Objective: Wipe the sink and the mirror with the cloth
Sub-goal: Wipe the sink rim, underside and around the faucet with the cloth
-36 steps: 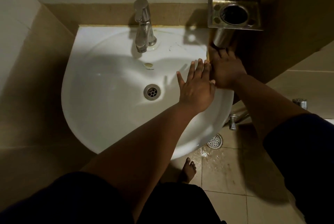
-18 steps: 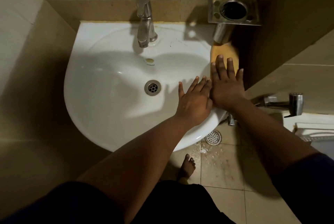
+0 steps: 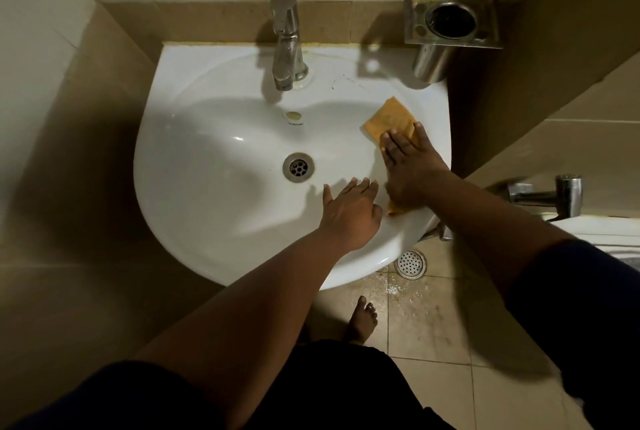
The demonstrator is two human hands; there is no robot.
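wiping the sink (image 3: 214,207) was, by our judgement, the step in hand, and the mirror part of the task had not begun, since no mirror showed anywhere in the view. we pressed our right hand (image 3: 410,166) flat on the orange cloth (image 3: 391,119), fingers straight and spread, not curled round it, so the cloth was pinned under the palm rather than grasped. the cloth lay on the right rim of the sink, one end poking out beyond our fingertips toward the steel holder (image 3: 452,19) on the wall, a small corner showing below the heel of the hand. our left hand (image 3: 349,209) rested just beside the right one, on the near inner slope of the bowl, fingers loosely extended and holding nothing; whether the palm truly touched the porcelain we could not tell. the tap (image 3: 285,45) stood at the back, the drain (image 3: 298,167) sat in the middle of the bowl, well apart from the cloth. we reckoned the next move called for keeping steady downward pressure while sweeping the cloth along the rim and down into the bowl, since most of the basin looked untouched by it. the floor (image 3: 433,336) below looked wet near our bare foot (image 3: 362,320).
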